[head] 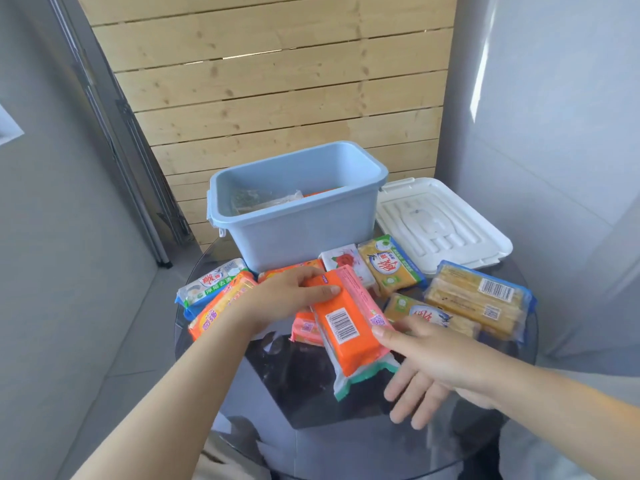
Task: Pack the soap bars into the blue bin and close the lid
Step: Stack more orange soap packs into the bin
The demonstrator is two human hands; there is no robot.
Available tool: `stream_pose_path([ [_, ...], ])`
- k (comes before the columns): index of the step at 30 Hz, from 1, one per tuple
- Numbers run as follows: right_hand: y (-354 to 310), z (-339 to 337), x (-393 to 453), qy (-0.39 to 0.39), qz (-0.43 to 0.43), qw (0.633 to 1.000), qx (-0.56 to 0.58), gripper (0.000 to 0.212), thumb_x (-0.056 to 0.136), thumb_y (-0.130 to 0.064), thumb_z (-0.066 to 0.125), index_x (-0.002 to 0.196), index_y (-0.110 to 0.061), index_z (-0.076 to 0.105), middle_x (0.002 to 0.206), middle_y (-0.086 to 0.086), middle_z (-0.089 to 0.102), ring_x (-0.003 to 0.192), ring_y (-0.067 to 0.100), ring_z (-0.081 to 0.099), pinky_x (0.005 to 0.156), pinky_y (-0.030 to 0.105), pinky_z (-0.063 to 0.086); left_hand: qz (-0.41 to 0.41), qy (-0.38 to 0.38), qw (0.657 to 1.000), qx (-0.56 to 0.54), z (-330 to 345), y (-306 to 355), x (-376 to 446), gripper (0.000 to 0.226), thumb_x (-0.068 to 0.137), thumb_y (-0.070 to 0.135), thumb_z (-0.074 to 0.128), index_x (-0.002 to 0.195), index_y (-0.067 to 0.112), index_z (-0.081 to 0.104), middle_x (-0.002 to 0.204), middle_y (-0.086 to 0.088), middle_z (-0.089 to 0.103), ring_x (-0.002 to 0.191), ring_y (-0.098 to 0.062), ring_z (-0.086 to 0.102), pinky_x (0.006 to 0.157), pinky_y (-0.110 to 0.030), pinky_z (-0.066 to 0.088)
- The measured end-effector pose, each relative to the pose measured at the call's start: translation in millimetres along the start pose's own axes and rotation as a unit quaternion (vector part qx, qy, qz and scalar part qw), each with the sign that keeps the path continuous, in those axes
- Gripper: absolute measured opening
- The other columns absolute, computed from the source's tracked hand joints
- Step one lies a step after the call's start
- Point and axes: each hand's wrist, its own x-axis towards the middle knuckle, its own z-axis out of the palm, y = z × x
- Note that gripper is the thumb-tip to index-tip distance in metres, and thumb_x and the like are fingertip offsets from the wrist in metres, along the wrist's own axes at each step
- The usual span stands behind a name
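Observation:
An orange soap pack (346,323) with a barcode is lifted over the round glass table (346,445). My left hand (287,296) grips its far end, thumb on top. My right hand (426,362) pinches its near right side, thumb on top and fingers below. The blue bin (298,230) stands open behind, with a clear packet and something orange inside. Its white lid (446,220) lies flat to the bin's right. Several more soap packs lie around: blue-white (207,284), orange-yellow (221,306), white (343,259), yellow (389,266) and a large yellow pack (481,299).
A slatted wooden panel (277,81) stands behind the table. Grey walls close in on both sides, with a metal frame (138,188) leaning at the left. The table's near half reflects dark shapes.

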Motion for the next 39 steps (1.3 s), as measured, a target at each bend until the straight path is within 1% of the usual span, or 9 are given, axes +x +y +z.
stream_pose_path([
  [2,0.5,3.5,-0.2,-0.007,-0.016,0.996,0.084,0.046,0.092,-0.043,0.047,0.126,-0.015,0.039,0.098,0.027,0.065,0.075,0.034,0.073,0.061,0.042,0.061,-0.009,-0.012,1.0,-0.009,-1.0,3.6,0.2,0.032,0.081,0.035,0.069,0.11,0.021,0.064,0.105,0.001,0.073,0.095,-0.014,0.07,0.091,-0.034,0.054],
  [5,-0.1,6.7,3.8,0.037,-0.049,0.986,0.155,0.035,0.095,-0.027,0.049,0.122,-0.004,0.047,0.097,0.025,0.069,0.08,0.034,0.073,0.07,0.042,0.061,-0.023,-0.029,0.999,-0.02,-0.1,8.3,-3.6,0.026,0.084,0.032,0.066,0.108,0.022,0.064,0.095,0.008,0.075,0.085,-0.006,0.071,0.073,-0.022,0.056],
  [10,-5.0,5.4,1.9,0.044,-0.088,0.98,0.175,0.027,0.092,-0.025,0.056,0.111,-0.006,0.058,0.093,0.02,0.073,0.077,0.032,0.073,0.063,0.038,0.061,-0.028,-0.004,0.998,-0.047,-4.2,13.8,-15.8,0.032,0.082,0.036,0.068,0.11,0.022,0.065,0.099,0.004,0.076,0.089,-0.012,0.072,0.073,-0.029,0.058],
  [16,-32.4,-2.1,4.3,0.061,-0.152,0.975,0.149,0.026,0.087,-0.024,0.062,0.104,-0.004,0.063,0.086,0.019,0.075,0.073,0.03,0.074,0.061,0.034,0.061,0.014,0.075,0.994,-0.078,-14.0,34.3,-33.0,0.028,0.085,0.034,0.064,0.108,0.018,0.066,0.096,0.0,0.075,0.078,-0.007,0.07,0.057,-0.015,0.053],
  [20,-55.8,-11.4,3.9,0.103,-0.204,0.967,0.111,0.018,0.085,-0.025,0.064,0.095,-0.011,0.066,0.071,0.007,0.076,0.063,0.024,0.073,0.05,0.027,0.058,0.062,0.135,0.985,-0.089,-21.4,57.6,-43.1,0.028,0.085,0.03,0.065,0.108,0.013,0.065,0.098,-0.007,0.075,0.086,-0.017,0.072,0.075,-0.025,0.059],
  [27,-124.3,-40.3,22.2,0.179,-0.297,0.936,0.057,0.016,0.083,-0.028,0.065,0.098,-0.026,0.065,0.072,0.001,0.075,0.057,0.018,0.072,0.044,0.023,0.05,0.119,0.218,0.964,-0.097,-60.5,104.1,-33.2,0.03,0.084,0.031,0.067,0.11,0.018,0.064,0.101,-0.009,0.074,0.088,-0.019,0.071,0.083,-0.031,0.058],
  [32,-186.0,-56.7,66.2,0.196,-0.297,0.933,0.049,0.017,0.084,-0.025,0.064,0.101,-0.021,0.064,0.064,0.0,0.07,0.045,0.013,0.066,0.04,0.019,0.049,0.096,0.268,0.952,-0.109,-97.8,118.7,4.4,0.034,0.085,0.033,0.065,0.112,0.013,0.062,0.096,-0.007,0.068,0.081,-0.019,0.062,0.087,-0.042,0.053],
  [35,-212.7,-59.8,100.3,0.211,-0.28,0.936,0.042,0.026,0.084,-0.024,0.064,0.108,-0.016,0.06,0.073,0.003,0.068,0.048,0.015,0.064,0.044,0.023,0.053,0.048,0.298,0.951,-0.064,-118.6,115.7,31.4,0.039,0.083,0.04,0.065,0.109,0.011,0.061,0.092,-0.006,0.065,0.078,-0.021,0.059,0.078,-0.038,0.054],
  [39,-231.0,-58.8,145.2,0.23,-0.243,0.942,-0.019,0.021,0.082,-0.027,0.066,0.099,-0.018,0.059,0.071,-0.002,0.065,0.054,0.019,0.064,0.049,0.029,0.054,-0.004,0.312,0.95,-0.006,-132.9,99.0,60.8,0.031,0.085,0.035,0.064,0.098,0.008,0.059,0.078,-0.006,0.063,0.065,-0.02,0.058,0.075,-0.039,0.055],
])
